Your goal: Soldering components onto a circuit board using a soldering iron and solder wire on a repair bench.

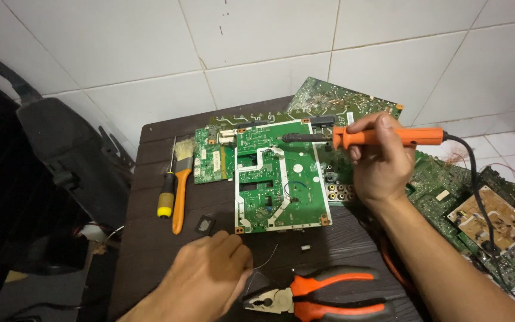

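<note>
Your right hand (378, 164), in the right centre of the frame, was clenched around the orange plastic handle of a soldering iron (365, 138), which lay roughly level, its dark metal tip pointing toward the left of the frame. The tip sat over the upper edge of a square green circuit board with white tracks (281, 176), which lay flat at the centre of the frame on a dark brown wooden table (150, 244). Whether the tip touched the board could not be told. The iron's black cable (478, 191) ran down the right of the frame.

Your left hand (207, 274), at the lower centre, rested on the table with its fingers curled, pinching a thin wire (264, 261) that arced toward the board.

Just right of that hand, at the bottom edge, lay orange-and-black-handled steel pliers (323, 295), with the jaws pointing left. At centre left lay a yellow-and-black-handled screwdriver (166, 194) and, just beside it, an orange-handled bristle brush (180, 191). A smaller green circuit board (210, 158) sat just left of the square one. Further green boards (472, 197) were heaped at the right, over white floor tiles (257, 36).
</note>
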